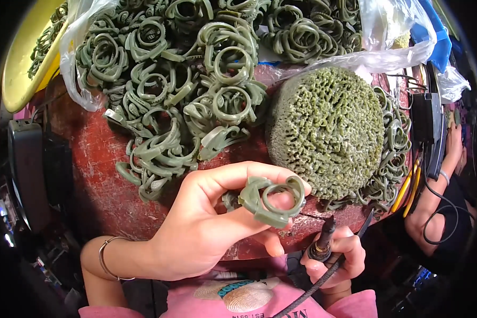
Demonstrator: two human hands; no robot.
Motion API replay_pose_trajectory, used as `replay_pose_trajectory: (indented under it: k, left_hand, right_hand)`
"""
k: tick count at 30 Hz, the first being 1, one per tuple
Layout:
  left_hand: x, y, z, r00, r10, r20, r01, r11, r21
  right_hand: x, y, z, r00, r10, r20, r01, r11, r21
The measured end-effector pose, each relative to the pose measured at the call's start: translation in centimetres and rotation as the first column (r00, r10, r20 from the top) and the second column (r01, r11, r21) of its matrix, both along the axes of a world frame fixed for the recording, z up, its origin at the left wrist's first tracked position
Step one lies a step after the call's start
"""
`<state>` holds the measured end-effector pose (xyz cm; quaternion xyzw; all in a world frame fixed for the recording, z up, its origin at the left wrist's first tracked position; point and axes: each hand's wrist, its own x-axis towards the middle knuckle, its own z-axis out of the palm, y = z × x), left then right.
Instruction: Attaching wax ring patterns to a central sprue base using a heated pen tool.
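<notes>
My left hand (196,233) is raised over the near edge of the table, its thumb and fingers closed around a few dull green wax-like rings (274,212). One ring's round opening faces up, with a fingertip showing through it. My right hand (347,257) grips a dark pen-shaped iron (323,241); its thin tip points at the rings from the right, and I cannot tell whether it touches. A dark pointed blade (365,222) also sticks out of my right hand. A braided cord (312,289) runs down from that hand across the pink shirt.
Many similar green rings (153,90) are heaped on the worn red table (98,153), partly on clear plastic (79,79). A round, porous green block (328,132) stands right of centre. Beyond it lie yellow-handled pliers (408,185), a black box (426,116) and another person's arm (440,185).
</notes>
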<state>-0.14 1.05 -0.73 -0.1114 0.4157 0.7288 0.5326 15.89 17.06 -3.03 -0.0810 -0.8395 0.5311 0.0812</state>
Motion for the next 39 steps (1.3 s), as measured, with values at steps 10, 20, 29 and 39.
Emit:
replay_pose_trajectory:
  k: [10,20,29,39]
  left_hand:
    - [0.1,-0.1,-0.1,1.0,0.006,-0.025,-0.005,1.0,0.008]
    - [0.1,-0.1,-0.1,1.0,0.016,-0.003,-0.016,1.0,0.015]
    - [0.0,0.0,0.0,1.0,0.018,-0.008,-0.018,1.0,0.009]
    - [0.0,0.0,0.1,1.0,0.023,0.013,-0.023,1.0,0.013]
  right_hand:
    - [-0.3,0.1,-0.1,0.998,0.025,-0.055,-0.023,0.999,0.027]
    - [0.0,0.0,-0.2,1.0,-0.007,-0.022,0.007,1.0,-0.021]
    - [0.1,-0.1,0.0,1.0,-0.014,0.007,0.014,0.999,-0.033]
    - [1.2,0.1,-0.4,0.999,-0.042,0.0,0.041,0.992,-0.117]
